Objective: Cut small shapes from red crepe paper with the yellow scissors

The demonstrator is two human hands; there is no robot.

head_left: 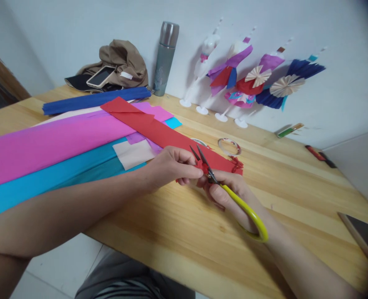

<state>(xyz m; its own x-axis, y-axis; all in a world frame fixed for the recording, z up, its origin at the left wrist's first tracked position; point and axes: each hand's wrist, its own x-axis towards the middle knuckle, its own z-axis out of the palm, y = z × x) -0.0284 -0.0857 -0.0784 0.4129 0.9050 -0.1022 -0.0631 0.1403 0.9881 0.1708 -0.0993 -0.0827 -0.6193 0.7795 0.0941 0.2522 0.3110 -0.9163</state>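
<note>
My left hand [170, 166] is closed in a pinch on a small folded piece of red crepe paper [202, 167] just above the wooden table [177, 232]. My right hand [234, 195] grips yellow-handled scissors [234, 197]. Their dark blades are parted around the red piece. A long red crepe strip [159, 131] lies behind the hands, with a crumpled red scrap [236, 165] at its near end.
Long pink [47, 145], turquoise [47, 182] and blue [93, 99] crepe sheets cover the table's left half. A tape ring [229, 146] lies behind the hands. Several paper-dressed figurines [246, 79], a steel flask [165, 58], a brown bag with a phone [101, 76] stand by the wall.
</note>
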